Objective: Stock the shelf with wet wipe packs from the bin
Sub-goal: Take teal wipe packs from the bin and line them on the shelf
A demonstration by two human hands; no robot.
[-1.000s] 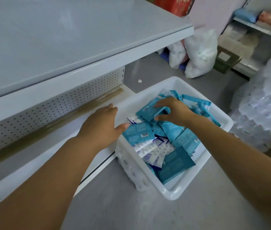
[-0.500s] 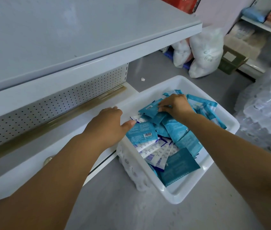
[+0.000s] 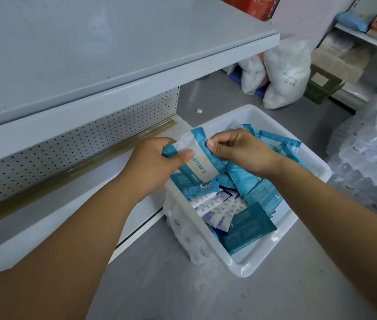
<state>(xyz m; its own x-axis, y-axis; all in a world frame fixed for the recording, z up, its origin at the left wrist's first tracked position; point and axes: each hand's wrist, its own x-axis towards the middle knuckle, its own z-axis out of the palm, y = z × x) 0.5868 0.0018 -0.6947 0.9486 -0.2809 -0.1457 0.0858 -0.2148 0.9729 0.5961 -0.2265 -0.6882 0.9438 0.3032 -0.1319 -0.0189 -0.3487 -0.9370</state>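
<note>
A white plastic bin (image 3: 272,255) sits on the grey floor, holding several blue and white wet wipe packs (image 3: 247,227). Above the bin's left rim I hold one blue and white wet wipe pack (image 3: 200,162) with both hands. My left hand (image 3: 152,160) grips its left side, thumb on top. My right hand (image 3: 236,151) pinches its upper right edge. The white lower shelf (image 3: 51,213) lies just left of the bin, under a perforated back panel (image 3: 67,148). A white upper shelf (image 3: 90,54) overhangs it.
White filled bags (image 3: 282,72) lean at the shelf's far end. A cardboard box (image 3: 323,86) and another stocked shelf (image 3: 367,40) stand at the back right. Wrapped clear bottles (image 3: 372,146) bulk up at the right, close to the bin.
My right hand lifted a pack out of the bin toward the left. My left hand left the bin's rim and took hold of the same pack.
</note>
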